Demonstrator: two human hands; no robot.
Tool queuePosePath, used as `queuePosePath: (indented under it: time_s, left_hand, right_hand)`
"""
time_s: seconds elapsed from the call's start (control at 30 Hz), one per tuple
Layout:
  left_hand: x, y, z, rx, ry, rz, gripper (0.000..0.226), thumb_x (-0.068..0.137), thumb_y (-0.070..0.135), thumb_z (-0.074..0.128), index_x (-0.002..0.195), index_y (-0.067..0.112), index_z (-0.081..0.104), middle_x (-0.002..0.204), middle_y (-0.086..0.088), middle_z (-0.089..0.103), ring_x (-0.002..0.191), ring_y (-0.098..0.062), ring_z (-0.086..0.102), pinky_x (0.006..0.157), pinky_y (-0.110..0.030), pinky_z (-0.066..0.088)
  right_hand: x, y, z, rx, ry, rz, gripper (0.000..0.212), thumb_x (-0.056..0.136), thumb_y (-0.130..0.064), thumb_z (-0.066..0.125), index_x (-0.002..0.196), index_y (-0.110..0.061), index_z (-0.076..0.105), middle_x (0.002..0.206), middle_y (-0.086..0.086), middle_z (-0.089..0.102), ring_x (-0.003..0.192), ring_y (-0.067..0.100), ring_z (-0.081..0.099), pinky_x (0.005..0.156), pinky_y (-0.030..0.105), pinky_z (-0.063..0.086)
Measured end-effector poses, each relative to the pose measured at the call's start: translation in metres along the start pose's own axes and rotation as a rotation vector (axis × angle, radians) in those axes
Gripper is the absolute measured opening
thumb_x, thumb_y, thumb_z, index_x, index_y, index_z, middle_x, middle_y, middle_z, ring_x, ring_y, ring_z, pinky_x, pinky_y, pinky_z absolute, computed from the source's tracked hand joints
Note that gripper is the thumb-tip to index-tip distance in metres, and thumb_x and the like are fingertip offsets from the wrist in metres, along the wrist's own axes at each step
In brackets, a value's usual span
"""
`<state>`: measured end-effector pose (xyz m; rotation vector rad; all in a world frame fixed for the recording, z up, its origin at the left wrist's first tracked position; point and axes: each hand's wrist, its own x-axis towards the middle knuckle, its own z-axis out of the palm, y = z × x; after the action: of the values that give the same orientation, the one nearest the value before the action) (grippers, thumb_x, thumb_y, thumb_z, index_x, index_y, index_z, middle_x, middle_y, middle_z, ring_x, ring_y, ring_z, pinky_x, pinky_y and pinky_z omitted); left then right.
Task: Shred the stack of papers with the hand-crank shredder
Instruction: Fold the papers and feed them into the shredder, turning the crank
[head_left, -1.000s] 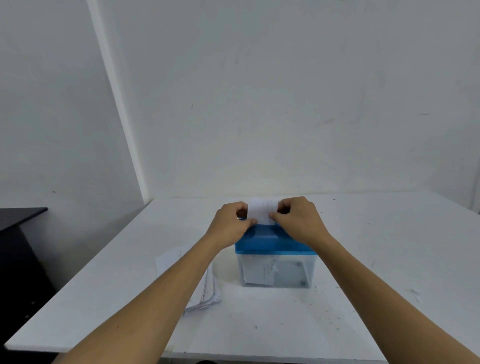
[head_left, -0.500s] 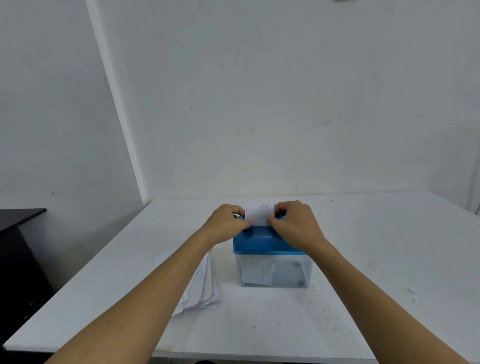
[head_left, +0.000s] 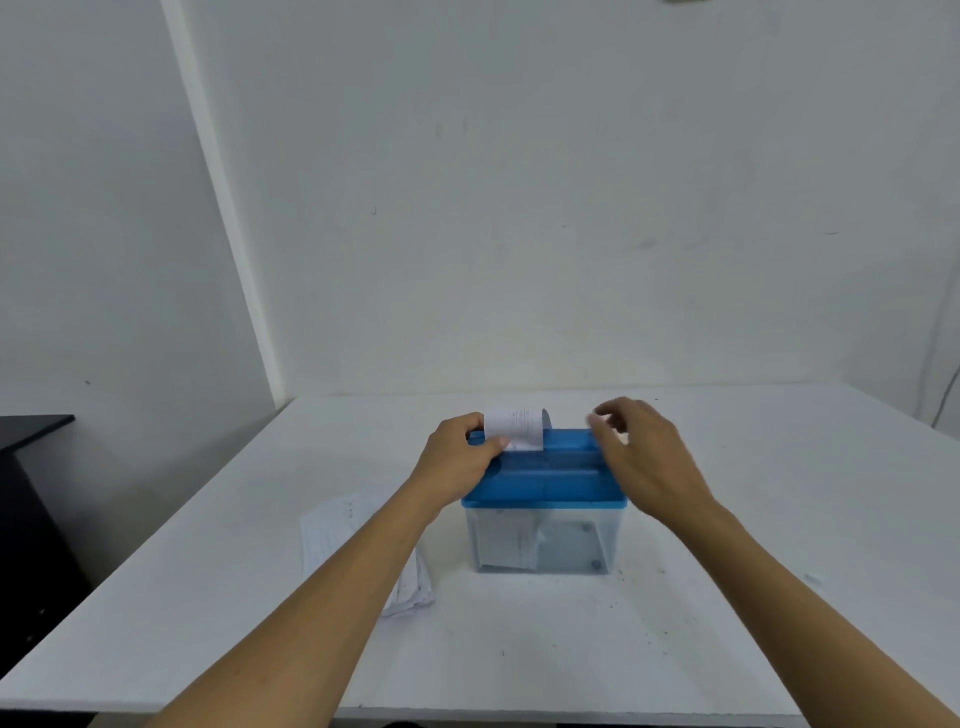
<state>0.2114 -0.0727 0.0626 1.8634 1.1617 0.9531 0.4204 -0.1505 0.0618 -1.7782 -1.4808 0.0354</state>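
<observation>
Head view: left hand (head_left: 457, 462) pinches one sheet (head_left: 517, 428) standing in shredder (head_left: 545, 483) slot. Right hand (head_left: 644, 457) empty, fingers loose, over lid's right end. Little paper in bin (head_left: 571, 545); stack (head_left: 332, 540) beside shredder looks mostly unshredded.

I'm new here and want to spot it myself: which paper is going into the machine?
On the white table stands a clear box with a blue lid. At the lid's far left corner, a small printed sheet sticks upright, pinched by the left hand. Unlike the stack of papers lying flat left of the box, it stands on edge.
</observation>
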Motion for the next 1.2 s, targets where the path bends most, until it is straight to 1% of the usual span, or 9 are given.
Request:
queuePosePath:
  time_s: [0.1, 0.23, 0.37, 0.43, 0.67, 0.83, 0.97, 1.07, 1.2]
  left_hand:
    - [0.0, -0.003, 0.0, -0.01, -0.006, -0.007, 0.016, 0.099, 0.022, 0.062, 0.114, 0.02, 0.068, 0.114, 0.01, 0.067, 0.104, -0.011, 0.062, 0.094, -0.027, 0.052]
    - [0.001, -0.003, -0.001, -0.026, -0.012, -0.018, 0.012, 0.099, 0.023, 0.063, 0.11, 0.024, 0.067, 0.117, 0.009, 0.067, 0.105, -0.011, 0.061, 0.093, -0.026, 0.052]
    - [0.002, -0.002, 0.0, -0.02, -0.021, -0.018, 0.013, 0.099, 0.022, 0.063, 0.111, 0.025, 0.064, 0.113, 0.012, 0.062, 0.103, -0.009, 0.058, 0.093, -0.024, 0.051]
    - [0.003, -0.003, 0.0, -0.017, -0.018, -0.024, 0.012, 0.099, 0.022, 0.063, 0.11, 0.025, 0.064, 0.112, 0.012, 0.062, 0.102, -0.009, 0.058, 0.096, -0.026, 0.052]
    - [0.002, -0.004, 0.001, -0.079, -0.009, -0.072, 0.005, 0.098, 0.023, 0.065, 0.098, 0.028, 0.063, 0.108, 0.01, 0.063, 0.094, -0.004, 0.059, 0.08, -0.018, 0.053]
    - [-0.001, -0.005, 0.003, -0.081, 0.001, -0.081, 0.014, 0.096, 0.03, 0.067, 0.109, 0.025, 0.063, 0.117, 0.007, 0.063, 0.096, -0.004, 0.058, 0.072, -0.014, 0.048]
    - [-0.008, -0.006, 0.012, -0.091, 0.026, -0.063, 0.046, 0.085, 0.044, 0.077, 0.121, 0.022, 0.059, 0.121, 0.009, 0.061, 0.11, -0.01, 0.057, 0.086, -0.02, 0.048]
    - [-0.009, -0.008, 0.017, -0.1, 0.046, -0.059, 0.055, 0.083, 0.046, 0.078, 0.126, 0.022, 0.056, 0.127, 0.006, 0.059, 0.115, -0.012, 0.055, 0.096, -0.027, 0.05]
    - [-0.012, -0.003, 0.015, -0.096, 0.02, -0.052, 0.057, 0.086, 0.043, 0.076, 0.133, 0.023, 0.051, 0.132, 0.009, 0.05, 0.117, -0.01, 0.047, 0.101, -0.027, 0.043]
  right_hand:
    - [-0.023, 0.037, -0.002, 0.111, -0.037, 0.029, 0.036, 0.102, -0.011, 0.039, 0.136, -0.017, 0.049, 0.136, 0.004, 0.056, 0.117, 0.013, 0.052, 0.098, 0.028, 0.044]
    - [-0.048, 0.059, 0.01, 0.038, -0.334, 0.004, 0.076, 0.089, 0.005, 0.047, 0.154, -0.026, 0.023, 0.157, -0.006, 0.032, 0.142, 0.01, 0.03, 0.118, 0.03, 0.027]
    - [-0.052, 0.064, 0.026, -0.113, -0.322, -0.04, 0.089, 0.089, 0.0, 0.051, 0.158, -0.028, 0.003, 0.165, -0.011, 0.009, 0.151, 0.007, 0.004, 0.123, 0.029, 0.009]
    - [-0.053, 0.065, 0.032, -0.12, -0.31, -0.037, 0.089, 0.091, -0.01, 0.059, 0.158, -0.027, 0.001, 0.163, -0.01, 0.012, 0.15, 0.008, 0.009, 0.121, 0.028, 0.009]
    - [-0.065, 0.053, 0.03, -0.25, -0.293, -0.065, 0.07, 0.097, -0.021, 0.05, 0.154, -0.018, 0.01, 0.143, -0.006, 0.041, 0.118, 0.008, 0.043, 0.108, 0.025, 0.039]
    - [-0.063, 0.037, 0.008, -0.407, -0.417, 0.044, 0.041, 0.095, -0.019, 0.049, 0.13, -0.021, 0.029, 0.116, -0.003, 0.063, 0.087, 0.013, 0.063, 0.075, 0.026, 0.058]
    - [-0.058, 0.022, -0.01, -0.549, -0.488, 0.047, 0.026, 0.091, -0.015, 0.051, 0.115, -0.019, 0.041, 0.104, -0.004, 0.059, 0.082, 0.012, 0.061, 0.071, 0.025, 0.056]
    - [-0.047, 0.007, -0.026, -0.617, -0.549, 0.03, 0.009, 0.088, -0.014, 0.051, 0.094, -0.019, 0.046, 0.088, -0.005, 0.051, 0.07, 0.009, 0.05, 0.059, 0.021, 0.041]
    - [-0.009, -0.006, -0.048, -0.518, -0.856, 0.114, 0.024, 0.086, -0.012, 0.055, 0.07, -0.017, 0.038, 0.065, -0.003, 0.042, 0.054, 0.011, 0.036, 0.049, 0.021, 0.031]
